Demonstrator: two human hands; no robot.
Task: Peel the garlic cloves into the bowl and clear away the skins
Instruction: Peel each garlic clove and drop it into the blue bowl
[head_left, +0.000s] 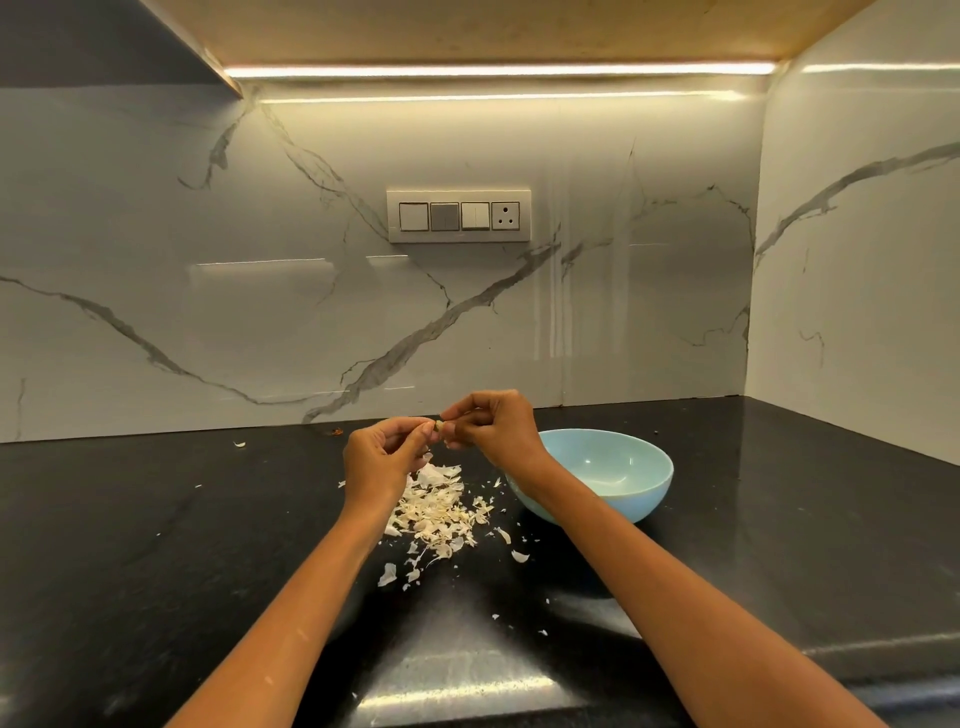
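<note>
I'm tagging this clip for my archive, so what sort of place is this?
Most likely a home kitchen: a dark stone countertop against a marble-look backsplash with a switch-and-socket panel, and both hands peeling a garlic clove beside a blue bowl.

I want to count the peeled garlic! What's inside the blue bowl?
The part of the blue bowl that shows looks bare, no cloves visible. The right hand and its wrist cover the left side, so something could hide there.
</note>
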